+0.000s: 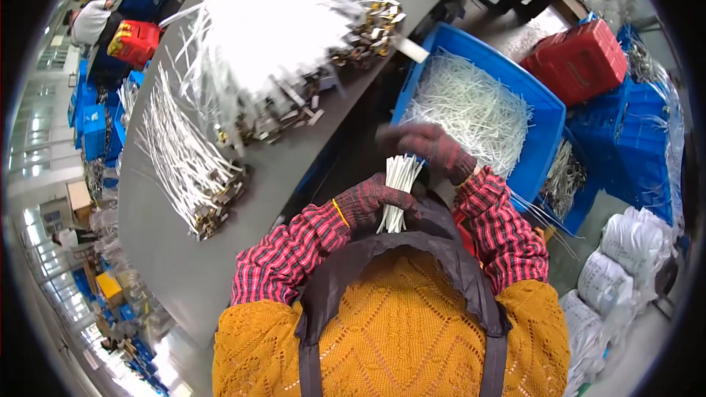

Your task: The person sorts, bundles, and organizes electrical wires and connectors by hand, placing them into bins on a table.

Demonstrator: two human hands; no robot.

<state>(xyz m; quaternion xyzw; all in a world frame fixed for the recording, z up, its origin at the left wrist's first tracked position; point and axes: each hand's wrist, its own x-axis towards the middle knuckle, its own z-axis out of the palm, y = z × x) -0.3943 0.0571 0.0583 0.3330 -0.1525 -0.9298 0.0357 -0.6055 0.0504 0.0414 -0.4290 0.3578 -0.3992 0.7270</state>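
Observation:
In front of my chest, my left hand (370, 201) wears a dark red glove and is closed round a bundle of thin white strips (402, 176). The bundle stands roughly upright, its cut-looking ends fanning out above the fingers. My right hand (434, 148), gloved alike, is just above and to the right of the bundle, beside the blue bin (543, 140). Motion smears its fingers, so their grip does not show. Loose short white strips (471, 106) fill much of that bin.
On the grey table (173, 250) lie a big pile of white strands (272, 37) with brassy ends and a smaller sheaf (184, 154). Right are a red crate (577, 62), more blue bins (625, 147) and white sacks (607, 279). Another person (92, 23) is far left.

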